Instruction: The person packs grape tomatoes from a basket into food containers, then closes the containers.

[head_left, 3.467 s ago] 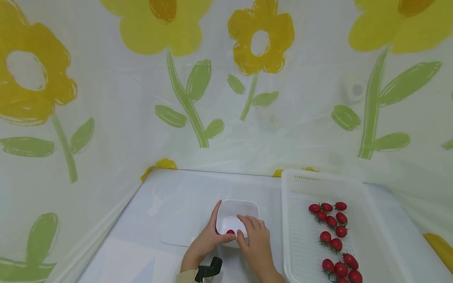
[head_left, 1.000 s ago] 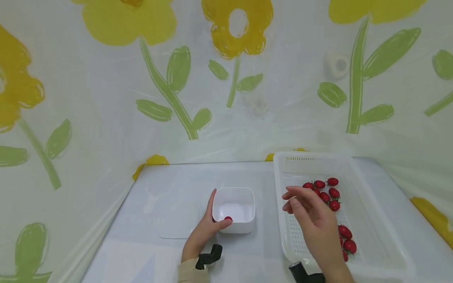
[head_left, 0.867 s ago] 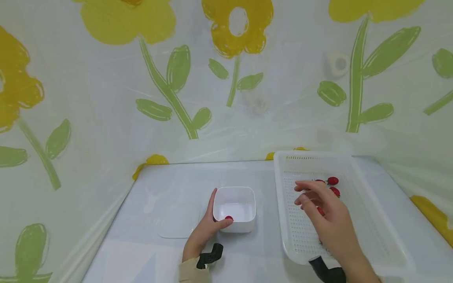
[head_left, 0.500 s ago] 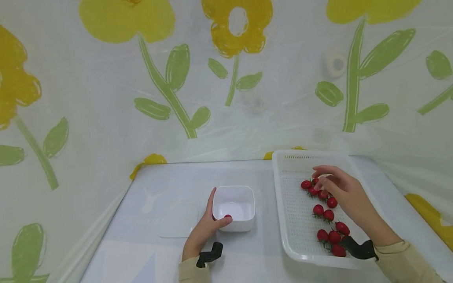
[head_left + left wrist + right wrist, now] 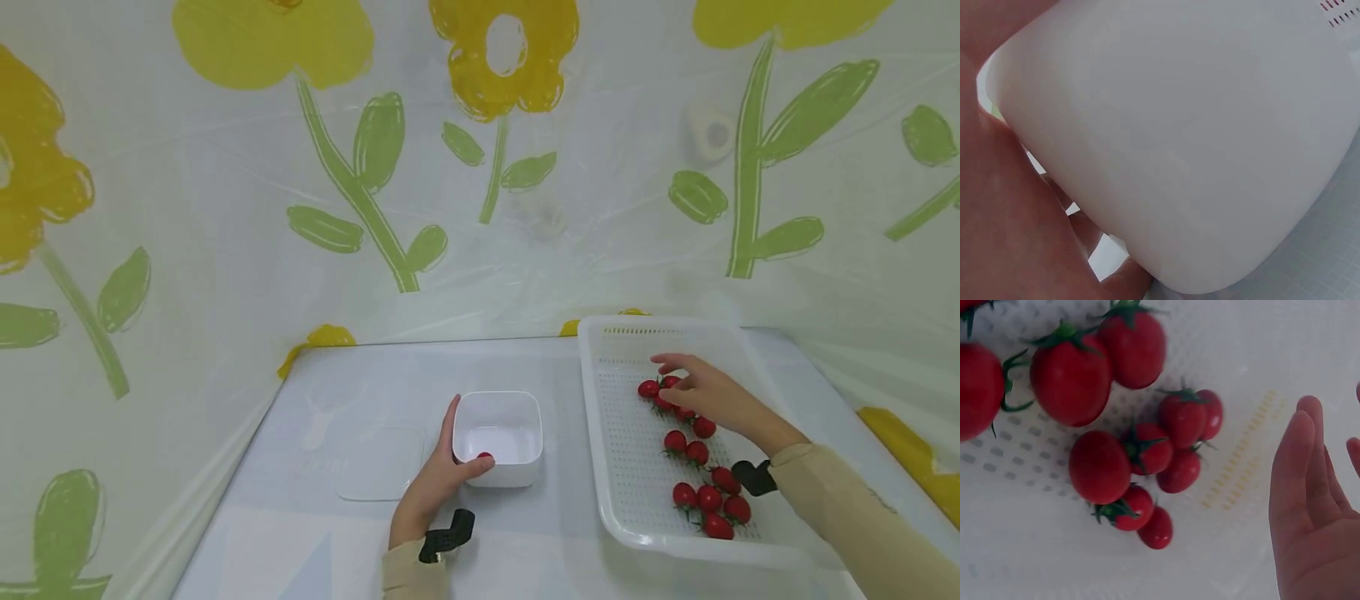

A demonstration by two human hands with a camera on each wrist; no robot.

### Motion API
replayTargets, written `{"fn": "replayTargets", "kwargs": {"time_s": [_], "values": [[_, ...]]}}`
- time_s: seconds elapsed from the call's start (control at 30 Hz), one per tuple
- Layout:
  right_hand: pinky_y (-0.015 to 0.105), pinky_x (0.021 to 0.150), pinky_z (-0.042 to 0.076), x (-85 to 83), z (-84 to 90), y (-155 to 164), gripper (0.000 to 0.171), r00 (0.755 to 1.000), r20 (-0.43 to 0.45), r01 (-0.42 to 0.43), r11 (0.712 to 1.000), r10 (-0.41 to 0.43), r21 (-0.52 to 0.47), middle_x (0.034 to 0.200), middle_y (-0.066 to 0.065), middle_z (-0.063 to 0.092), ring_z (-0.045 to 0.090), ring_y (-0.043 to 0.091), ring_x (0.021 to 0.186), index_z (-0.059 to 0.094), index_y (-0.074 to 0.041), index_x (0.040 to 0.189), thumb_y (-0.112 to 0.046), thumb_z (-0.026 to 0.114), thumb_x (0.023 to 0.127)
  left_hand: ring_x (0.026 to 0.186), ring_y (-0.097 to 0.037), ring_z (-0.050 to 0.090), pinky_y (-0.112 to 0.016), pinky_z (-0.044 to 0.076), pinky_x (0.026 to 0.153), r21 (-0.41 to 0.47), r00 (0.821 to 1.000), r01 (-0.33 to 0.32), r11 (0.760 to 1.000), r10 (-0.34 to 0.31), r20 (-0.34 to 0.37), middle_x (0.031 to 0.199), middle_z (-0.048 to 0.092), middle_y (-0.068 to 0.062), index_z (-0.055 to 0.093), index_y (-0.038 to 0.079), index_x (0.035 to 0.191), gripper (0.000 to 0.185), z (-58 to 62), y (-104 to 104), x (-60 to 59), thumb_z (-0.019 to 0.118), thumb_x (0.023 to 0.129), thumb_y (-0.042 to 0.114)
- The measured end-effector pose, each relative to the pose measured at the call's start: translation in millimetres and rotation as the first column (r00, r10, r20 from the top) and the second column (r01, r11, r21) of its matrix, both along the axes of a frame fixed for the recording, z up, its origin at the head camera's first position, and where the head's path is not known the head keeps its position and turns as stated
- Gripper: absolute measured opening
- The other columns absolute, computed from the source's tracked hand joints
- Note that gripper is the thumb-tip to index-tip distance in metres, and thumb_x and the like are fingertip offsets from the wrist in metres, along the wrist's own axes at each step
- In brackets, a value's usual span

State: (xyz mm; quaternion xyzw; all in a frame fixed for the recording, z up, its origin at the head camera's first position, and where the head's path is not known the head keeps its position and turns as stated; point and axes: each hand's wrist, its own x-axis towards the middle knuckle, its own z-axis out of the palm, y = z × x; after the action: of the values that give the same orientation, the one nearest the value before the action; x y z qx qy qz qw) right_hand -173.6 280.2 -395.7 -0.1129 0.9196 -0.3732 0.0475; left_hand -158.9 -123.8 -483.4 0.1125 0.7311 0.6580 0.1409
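My left hand [image 5: 433, 487] grips a small white square container [image 5: 504, 477], its thumb over the near rim and its fingers along the left side. One red cherry tomato [image 5: 485, 456] shows inside, partly hidden by the thumb. The left wrist view is mostly filled by the container's smooth wall [image 5: 1179, 137]. Over the back of a white perforated basket, my right hand [image 5: 708, 393] hangs with thumb and fingers apart, partly covering the rearmost tomatoes. Cherry tomatoes with green stems [image 5: 1072, 378] lie below and beside that hand in the right wrist view; nothing sits between its fingers.
The basket [image 5: 590, 417] stands at the right of the white table, with several tomatoes [image 5: 708, 500] in loose groups. A clear flat lid [image 5: 378, 463] lies left of the container. A flower-printed curtain [image 5: 615, 250] hangs behind the table.
From the container, my right hand has moved right and back to the far tomatoes in the basket. The left hand keeps its grip, and the head view has shifted slightly.
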Motion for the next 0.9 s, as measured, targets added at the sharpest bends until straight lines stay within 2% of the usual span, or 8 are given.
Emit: {"fn": "replayTargets", "kwargs": {"time_s": [0.17,0.33,0.57,0.67,0.77,0.9], "values": [[0.037,0.072,0.049,-17.1,-13.3,6.7,0.056,0.998,0.062,-0.004,0.999,0.001,0.04,0.124,0.026,0.041,0.05,0.035,0.1,0.035,-0.002,0.133,-0.022,0.058,0.087,0.117,-0.024,0.034,-0.045,0.026,0.097,-0.019,1.0,-0.014,1.0,0.014,0.009,0.137,0.027,0.0,0.002,0.046,0.137,0.096,0.4,-0.3,1.6,0.071,0.075,0.023],[0.038,0.073,0.049,-33.0,-27.4,13.1,0.054,0.996,0.077,0.042,0.999,-0.044,0.026,0.124,0.028,0.041,0.054,0.031,0.096,0.034,0.0,0.133,-0.02,0.055,0.088,0.116,-0.024,0.034,-0.044,0.027,0.097,-0.016,1.0,-0.015,1.0,0.015,0.022,0.138,0.027,-0.003,0.001,0.044,0.138,0.096,2.2,-0.1,2.1,0.071,0.075,0.023],[0.034,0.072,0.05,-40.6,-35.8,9.2,0.06,0.971,0.24,0.031,0.998,-0.015,-0.061,0.126,0.032,0.035,0.057,0.024,0.089,0.028,0.005,0.135,-0.024,0.054,0.089,0.119,-0.028,0.031,-0.046,0.026,0.098,0.002,0.999,0.011,1.0,-0.011,0.041,0.14,0.023,-0.007,-0.002,0.033,0.142,0.1,20.2,2.2,9.0,0.072,0.074,0.025],[0.033,0.071,0.05,-42.8,-37.6,4.8,0.059,0.96,0.279,0.041,0.998,-0.023,-0.057,0.125,0.031,0.036,0.057,0.024,0.087,0.03,0.005,0.134,-0.023,0.055,0.088,0.119,-0.029,0.032,-0.046,0.028,0.097,0.019,0.999,0.023,1.0,-0.024,0.031,0.139,0.024,-0.008,-0.004,0.028,0.143,0.101,26.0,3.5,11.7,0.071,0.075,0.025],[0.033,0.068,0.05,-45.7,-39.5,0.5,0.054,0.959,0.28,0.053,0.999,-0.048,-0.009,0.121,0.028,0.041,0.057,0.022,0.084,0.036,0.004,0.131,-0.021,0.056,0.087,0.117,-0.027,0.034,-0.044,0.031,0.096,0.024,1.0,0.023,0.999,-0.023,0.02,0.137,0.026,-0.006,-0.003,0.028,0.143,0.1,24.1,3.5,10.7,0.07,0.075,0.022],[0.031,0.062,0.049,-49.9,-42.8,-5.4,0.048,0.961,0.269,0.039,0.996,-0.059,0.079,0.112,0.022,0.047,0.055,0.02,0.075,0.043,0.003,0.126,-0.017,0.057,0.085,0.116,-0.024,0.034,-0.043,0.031,0.096,0.018,1.0,0.005,1.0,-0.006,0.02,0.136,0.028,-0.002,0.0,0.035,0.141,0.097,12.6,2.7,5.2,0.07,0.076,0.02]]}}
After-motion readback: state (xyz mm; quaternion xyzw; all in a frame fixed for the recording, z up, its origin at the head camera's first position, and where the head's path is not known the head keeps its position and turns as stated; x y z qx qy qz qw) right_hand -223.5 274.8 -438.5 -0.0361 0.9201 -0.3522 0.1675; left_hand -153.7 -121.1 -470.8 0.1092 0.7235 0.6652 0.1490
